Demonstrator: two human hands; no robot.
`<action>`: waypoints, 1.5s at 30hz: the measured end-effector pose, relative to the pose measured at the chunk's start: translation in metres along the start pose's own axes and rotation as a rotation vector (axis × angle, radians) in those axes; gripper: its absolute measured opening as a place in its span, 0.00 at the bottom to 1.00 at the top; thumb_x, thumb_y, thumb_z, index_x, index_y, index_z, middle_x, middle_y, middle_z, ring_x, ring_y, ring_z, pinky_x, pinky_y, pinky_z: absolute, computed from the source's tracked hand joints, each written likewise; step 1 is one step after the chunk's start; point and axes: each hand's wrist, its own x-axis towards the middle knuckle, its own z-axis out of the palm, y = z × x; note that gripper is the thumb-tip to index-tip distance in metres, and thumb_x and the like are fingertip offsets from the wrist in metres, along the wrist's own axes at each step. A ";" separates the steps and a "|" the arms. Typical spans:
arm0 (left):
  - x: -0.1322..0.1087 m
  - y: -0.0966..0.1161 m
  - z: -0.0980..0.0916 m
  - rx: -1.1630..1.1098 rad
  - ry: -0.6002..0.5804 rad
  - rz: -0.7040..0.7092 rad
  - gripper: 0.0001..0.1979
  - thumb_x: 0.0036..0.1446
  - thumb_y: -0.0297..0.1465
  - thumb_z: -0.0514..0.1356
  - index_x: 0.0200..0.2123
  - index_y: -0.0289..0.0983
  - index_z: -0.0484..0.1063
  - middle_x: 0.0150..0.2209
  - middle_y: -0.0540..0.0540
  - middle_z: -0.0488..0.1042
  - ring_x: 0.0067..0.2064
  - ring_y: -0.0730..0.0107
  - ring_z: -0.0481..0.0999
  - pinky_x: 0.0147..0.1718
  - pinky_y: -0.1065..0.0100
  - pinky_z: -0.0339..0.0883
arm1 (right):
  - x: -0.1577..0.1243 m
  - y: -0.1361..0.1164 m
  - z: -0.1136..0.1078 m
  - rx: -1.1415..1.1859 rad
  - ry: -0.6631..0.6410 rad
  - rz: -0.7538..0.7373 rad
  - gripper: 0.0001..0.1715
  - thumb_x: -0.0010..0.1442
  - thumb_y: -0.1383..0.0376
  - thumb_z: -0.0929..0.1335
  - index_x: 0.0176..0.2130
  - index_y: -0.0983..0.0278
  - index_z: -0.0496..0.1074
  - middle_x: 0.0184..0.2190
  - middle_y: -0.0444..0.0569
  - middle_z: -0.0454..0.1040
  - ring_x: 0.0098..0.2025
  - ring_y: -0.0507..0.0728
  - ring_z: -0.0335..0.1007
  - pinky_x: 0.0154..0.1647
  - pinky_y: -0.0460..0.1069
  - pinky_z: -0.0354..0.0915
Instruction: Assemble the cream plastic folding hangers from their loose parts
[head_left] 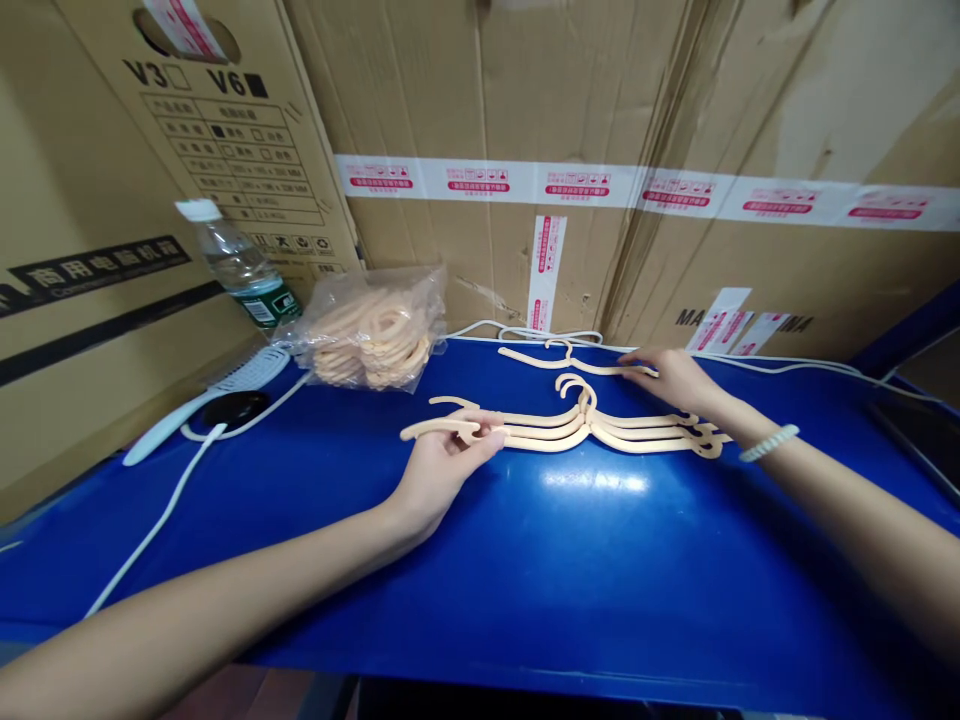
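Note:
A small stack of cream plastic hangers [577,428] lies flat in the middle of the blue table [570,570]. My left hand [442,465] pinches the left arm end of that stack. A single cream hanger [559,360] lies apart, farther back. My right hand [671,378] rests on that hanger's right arm, fingers stretched forward and laid flat on it. A pale bead bracelet [769,442] circles my right wrist.
A clear plastic bag of more cream hangers [371,330] sits at the back left. Beside it stand a water bottle [240,265], a white hand fan [206,398] and a black round pad with white cable [234,408]. Taped cardboard boxes [525,150] wall off the back.

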 end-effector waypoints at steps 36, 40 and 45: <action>0.001 0.030 -0.001 -0.315 -0.224 -0.135 0.10 0.53 0.29 0.71 0.28 0.34 0.72 0.44 0.41 0.77 0.46 0.62 0.77 0.45 0.62 0.73 | -0.084 -0.063 -0.037 0.327 0.148 -0.171 0.10 0.63 0.58 0.71 0.43 0.58 0.77 0.39 0.49 0.80 0.38 0.58 0.78 0.38 0.51 0.75; 0.001 0.029 -0.001 -0.328 -0.220 -0.138 0.10 0.50 0.28 0.72 0.28 0.34 0.72 0.39 0.42 0.77 0.41 0.63 0.78 0.43 0.62 0.73 | -0.085 -0.065 -0.035 0.322 0.162 -0.178 0.08 0.62 0.59 0.71 0.42 0.57 0.77 0.38 0.49 0.80 0.38 0.59 0.78 0.38 0.52 0.75; 0.001 0.030 -0.001 -0.334 -0.221 -0.156 0.11 0.48 0.29 0.73 0.27 0.33 0.73 0.38 0.44 0.77 0.37 0.65 0.79 0.41 0.63 0.73 | -0.086 -0.068 -0.035 0.341 0.203 -0.237 0.09 0.62 0.63 0.71 0.44 0.57 0.77 0.41 0.50 0.80 0.46 0.62 0.77 0.40 0.52 0.76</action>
